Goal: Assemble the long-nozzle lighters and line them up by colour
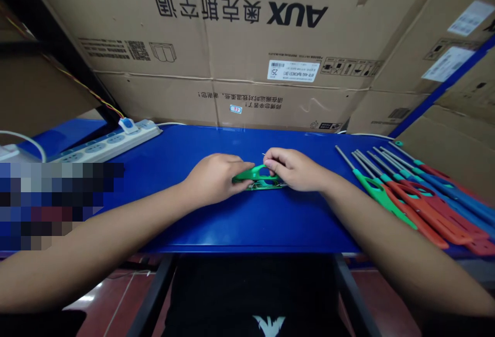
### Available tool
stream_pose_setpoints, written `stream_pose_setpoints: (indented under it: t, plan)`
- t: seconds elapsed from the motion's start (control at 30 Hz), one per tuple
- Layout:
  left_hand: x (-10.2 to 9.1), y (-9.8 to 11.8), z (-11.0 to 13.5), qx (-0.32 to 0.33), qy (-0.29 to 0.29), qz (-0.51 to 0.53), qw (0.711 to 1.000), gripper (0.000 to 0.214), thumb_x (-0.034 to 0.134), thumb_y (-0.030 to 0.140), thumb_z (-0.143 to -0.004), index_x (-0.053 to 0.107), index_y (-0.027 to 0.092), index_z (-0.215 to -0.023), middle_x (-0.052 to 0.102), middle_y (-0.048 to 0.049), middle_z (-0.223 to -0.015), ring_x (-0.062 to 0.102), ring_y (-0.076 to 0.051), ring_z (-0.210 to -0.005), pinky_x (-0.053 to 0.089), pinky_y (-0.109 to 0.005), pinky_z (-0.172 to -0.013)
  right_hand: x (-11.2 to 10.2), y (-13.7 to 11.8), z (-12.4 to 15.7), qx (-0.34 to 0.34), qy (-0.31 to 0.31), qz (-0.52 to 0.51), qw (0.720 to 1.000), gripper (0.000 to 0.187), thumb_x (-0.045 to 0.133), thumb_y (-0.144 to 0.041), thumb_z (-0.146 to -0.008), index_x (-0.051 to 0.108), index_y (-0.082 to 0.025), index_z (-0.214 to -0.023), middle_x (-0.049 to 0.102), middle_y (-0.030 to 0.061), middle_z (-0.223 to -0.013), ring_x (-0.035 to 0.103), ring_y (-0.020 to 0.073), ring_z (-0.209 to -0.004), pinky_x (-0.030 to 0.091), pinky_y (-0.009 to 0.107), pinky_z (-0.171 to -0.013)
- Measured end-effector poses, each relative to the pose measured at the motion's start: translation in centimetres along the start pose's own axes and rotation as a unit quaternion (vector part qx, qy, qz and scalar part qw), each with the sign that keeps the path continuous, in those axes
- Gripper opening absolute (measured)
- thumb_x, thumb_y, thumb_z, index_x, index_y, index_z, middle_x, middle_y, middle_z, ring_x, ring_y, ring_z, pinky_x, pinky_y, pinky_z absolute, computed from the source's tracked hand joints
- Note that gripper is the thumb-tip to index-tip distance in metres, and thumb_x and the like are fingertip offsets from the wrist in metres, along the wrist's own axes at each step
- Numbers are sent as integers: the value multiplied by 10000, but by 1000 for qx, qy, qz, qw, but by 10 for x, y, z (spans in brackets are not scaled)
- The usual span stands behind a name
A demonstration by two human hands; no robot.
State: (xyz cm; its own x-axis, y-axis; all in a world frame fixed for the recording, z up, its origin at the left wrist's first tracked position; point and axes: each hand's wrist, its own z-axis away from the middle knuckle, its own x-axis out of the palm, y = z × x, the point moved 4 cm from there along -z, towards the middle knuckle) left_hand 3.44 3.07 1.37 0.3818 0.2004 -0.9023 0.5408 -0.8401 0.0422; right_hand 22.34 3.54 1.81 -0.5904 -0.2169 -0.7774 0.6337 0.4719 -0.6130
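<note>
Now, head view: green lighter handle (256, 174) at middle of blue table (232, 223), long axis running left to right between hands. Left hand (216, 177) pinches left end, fingers curled together. Right hand (294, 169) pinches right end, fingertips pressed on it. Both hands equally near. Possibly second part beneath handle, too blurred to tell. Row of long lighters (417, 198) well apart, at right.

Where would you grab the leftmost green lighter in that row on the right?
Best take the green lighter by its broad plastic handle, the end nearer the person, coming from the left: bare table lies there, while red lighters lie close on its right side. Its thin metal rod points away and gives little hold. The left hand and right hand hold a second green lighter.
</note>
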Motion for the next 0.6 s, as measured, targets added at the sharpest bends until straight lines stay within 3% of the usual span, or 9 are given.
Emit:
stream_pose_setpoints:
  t: [0.1,0.23,0.4,0.5,0.6]
  plan:
    - [6,-5,-1,-20,-44,73,996,219,628,342,-906,779,191,-949,746,-42,-796,675,-169,-697,476,-267,-639,5,2,1,-56,-10,14,998,266,570,-361,-944,648,-178,-1120,692,65,-1014,625,164,-857,478,291,-772]
    - [12,-15,-3,-77,-76,209,972,280,576,376,-943,781,186,-914,755,-28,-804,665,-133,-685,447,-229,-623,7,0,5,-170,-62,83,980,455,682,-346,-878,621,-211,-1309,659,91,-1177,623,208,-1042,480,330,-897]
    - [21,-27,-2,-174,-126,310,926,371,541,454,-939,771,163,-925,702,-1,-684,560,-111,-561,374,-217,-522,11,-4,5,-178,-35,196,964,471,624,-319,-884,623,-186,-1336,670,119,-1186,625,258,-1052,487,368,-850]
    - [19,-29,-3,-152,-116,262,946,373,536,463,-943,773,176,-905,703,-5,-702,584,-123,-601,395,-225,-558,14,-4,3,-176,-43,209,961,449,654,-348,-859,677,-169,-1271,689,109,-1117,616,259,-1018,478,381,-852]
    - [11,-33,-5,-128,-51,190,972,382,523,464,-959,773,187,-879,731,-32,-793,645,-152,-719,448,-245,-663,15,0,1,-158,-70,212,962,431,685,-375,-846,708,-181,-1230,685,110,-1130,609,261,-1014,453,415,-878]
